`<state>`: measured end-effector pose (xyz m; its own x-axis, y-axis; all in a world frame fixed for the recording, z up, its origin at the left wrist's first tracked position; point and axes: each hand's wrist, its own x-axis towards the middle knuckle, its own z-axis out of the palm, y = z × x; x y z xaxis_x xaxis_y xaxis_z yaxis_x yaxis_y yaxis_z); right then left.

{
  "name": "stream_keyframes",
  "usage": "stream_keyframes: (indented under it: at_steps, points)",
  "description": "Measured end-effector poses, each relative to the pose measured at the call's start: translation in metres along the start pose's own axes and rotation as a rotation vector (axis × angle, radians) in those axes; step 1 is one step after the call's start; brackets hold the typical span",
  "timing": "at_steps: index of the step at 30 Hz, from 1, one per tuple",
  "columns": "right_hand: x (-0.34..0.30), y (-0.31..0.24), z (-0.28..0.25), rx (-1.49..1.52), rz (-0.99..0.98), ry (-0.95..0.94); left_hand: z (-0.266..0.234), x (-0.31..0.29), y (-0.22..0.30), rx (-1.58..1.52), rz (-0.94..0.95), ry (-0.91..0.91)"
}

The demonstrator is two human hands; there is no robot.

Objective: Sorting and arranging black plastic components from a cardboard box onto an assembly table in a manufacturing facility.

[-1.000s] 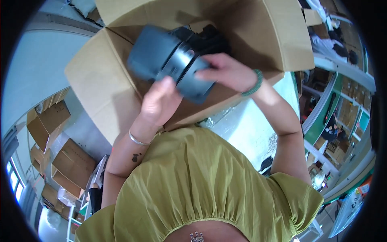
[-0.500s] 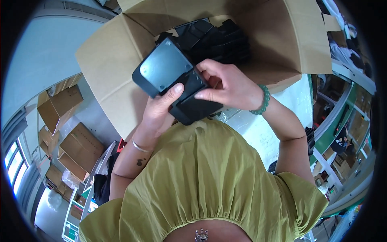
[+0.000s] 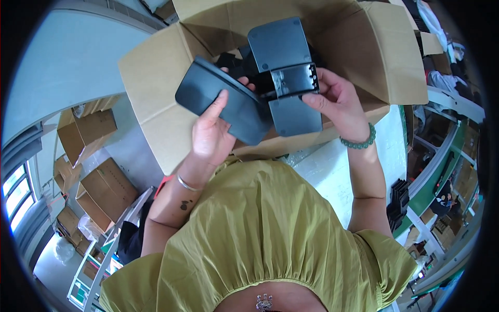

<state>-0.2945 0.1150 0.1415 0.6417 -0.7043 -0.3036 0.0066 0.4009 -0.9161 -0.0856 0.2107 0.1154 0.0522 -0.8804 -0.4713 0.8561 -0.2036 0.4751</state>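
Note:
My left hand (image 3: pixel 213 134) is closed on a black plastic part (image 3: pixel 240 115), a long smooth piece with rounded corners and a raised lip. Its thumb lies on top and the fingertips show past the far edge. Between thumb and fingers, my right hand (image 3: pixel 339 101) grips a second black plastic part (image 3: pixel 293 79), which has two wide flat ends and a narrower, shiny middle with a notched right edge. Both parts are over the open cardboard box (image 3: pixel 358 36), apart or just touching; I cannot tell which. Inside the box, more black parts (image 3: pixel 231 65) are partly hidden.
Under the box is a pale, shiny surface (image 3: pixel 338 171). Black parts (image 3: pixel 397 200) are stacked by my right elbow. Several cardboard boxes (image 3: pixel 106 192) stand on the left near a white metal frame (image 3: pixel 86 270). Green-and-white benches (image 3: pixel 442 179) line the right.
The black parts, held close together before, are now spread apart. My right hand has moved right with one, turning it so its middle shows; my left hand keeps the other.

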Motion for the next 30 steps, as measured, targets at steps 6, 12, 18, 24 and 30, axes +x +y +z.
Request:
stream_keyframes:
  at_steps: [6, 12, 18, 24, 30]
  points:
    - [-0.002, 0.025, 0.029, 0.244, -0.053, 0.193, 0.012, 0.023, 0.002, 0.012, 0.188, -0.148]
    - [-0.003, 0.042, 0.077, 0.820, 0.096, 0.197, 0.028, 0.057, 0.013, 0.310, 0.840, 0.080]
    - [0.003, 0.036, 0.079, 1.136, 0.151, -0.193, 0.024, 0.019, 0.011, 0.643, 0.604, -0.332]
    - [-0.006, 0.028, 0.082, 1.020, 0.254, -0.174, 0.026, 0.009, 0.017, 0.872, 0.815, -0.385]
    - [-0.003, 0.027, 0.090, 1.160, 0.126, -0.190, 0.026, -0.004, 0.018, 0.982, 1.003, -0.627]
